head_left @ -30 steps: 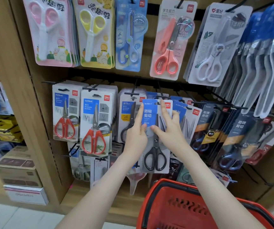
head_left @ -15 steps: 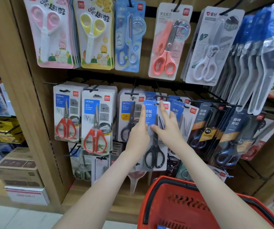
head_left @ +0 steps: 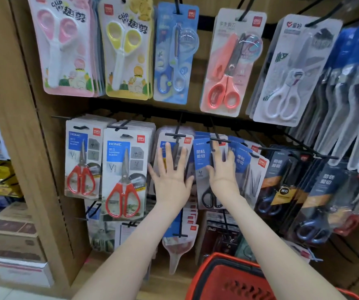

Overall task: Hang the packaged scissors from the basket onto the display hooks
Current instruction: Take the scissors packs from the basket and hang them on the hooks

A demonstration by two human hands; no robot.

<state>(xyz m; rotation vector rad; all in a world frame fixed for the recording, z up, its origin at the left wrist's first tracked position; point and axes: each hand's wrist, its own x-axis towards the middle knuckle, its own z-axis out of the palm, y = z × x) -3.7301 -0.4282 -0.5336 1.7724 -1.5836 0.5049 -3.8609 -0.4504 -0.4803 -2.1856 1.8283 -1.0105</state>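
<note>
The packaged scissors (head_left: 202, 158), black-handled on a blue and white card, hang from a black display hook (head_left: 217, 139) in the middle row. My right hand (head_left: 223, 172) rests on the front of this pack with straight fingers reaching up to the hook and the thumb on the blue card. My left hand (head_left: 171, 176) lies flat with spread fingers on the neighbouring stack of grey-carded scissors (head_left: 175, 146). The red basket (head_left: 224, 278) sits below my arms at the bottom edge; its contents are out of sight.
The wooden display wall carries rows of hooks. Red-handled scissors (head_left: 122, 169) hang to the left, dark packs (head_left: 282, 180) to the right, and children's scissors (head_left: 126, 48) above. Cardboard boxes (head_left: 11, 239) stand low on the left.
My left hand has left the blue pack, moved left and spread flat on the neighbouring stack. My right hand stays on the pack, which now hangs on its hook.
</note>
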